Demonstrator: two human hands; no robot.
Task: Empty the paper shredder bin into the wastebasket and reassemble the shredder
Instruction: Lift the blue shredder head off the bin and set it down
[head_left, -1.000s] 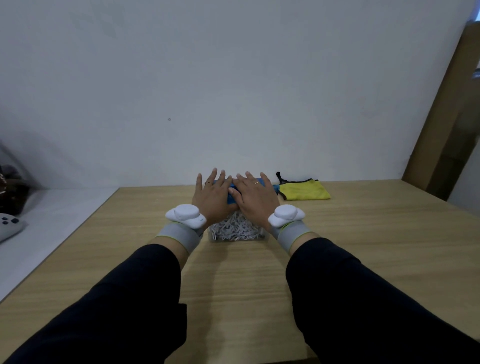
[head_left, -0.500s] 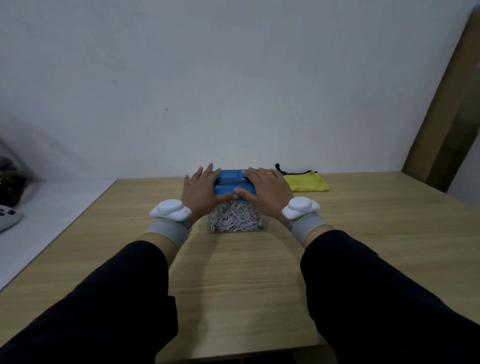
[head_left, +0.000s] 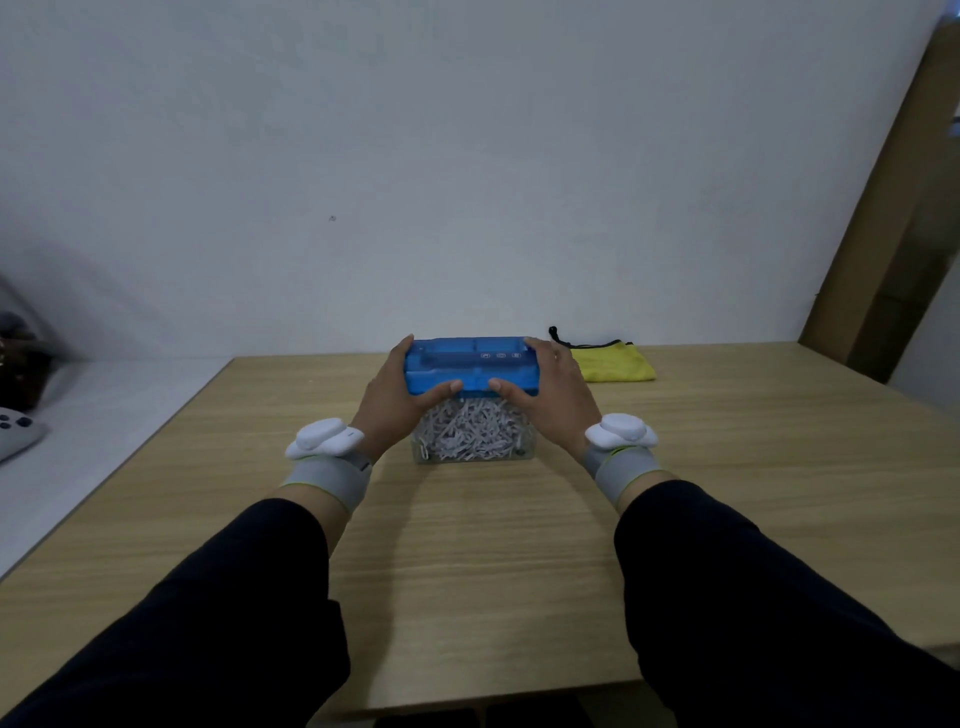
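A small shredder stands in the middle of the wooden table (head_left: 467, 561). Its blue shredder head (head_left: 470, 364) sits on top of a clear bin (head_left: 475, 436) packed with white paper shreds. My left hand (head_left: 397, 405) grips the head's left end, thumb on its front face. My right hand (head_left: 550, 395) grips the right end the same way. Whether the head has lifted off the bin I cannot tell. No wastebasket is in view.
A yellow pouch (head_left: 613, 361) with a black cord lies on the table behind and right of the shredder. A white surface (head_left: 93, 436) adjoins the table's left side, with a grey controller (head_left: 15, 434) on it. A brown cardboard panel (head_left: 893, 260) leans at the right.
My hands have slid from lying flat on top of the blue head out to its two ends and closed around it. The head's top now shows.
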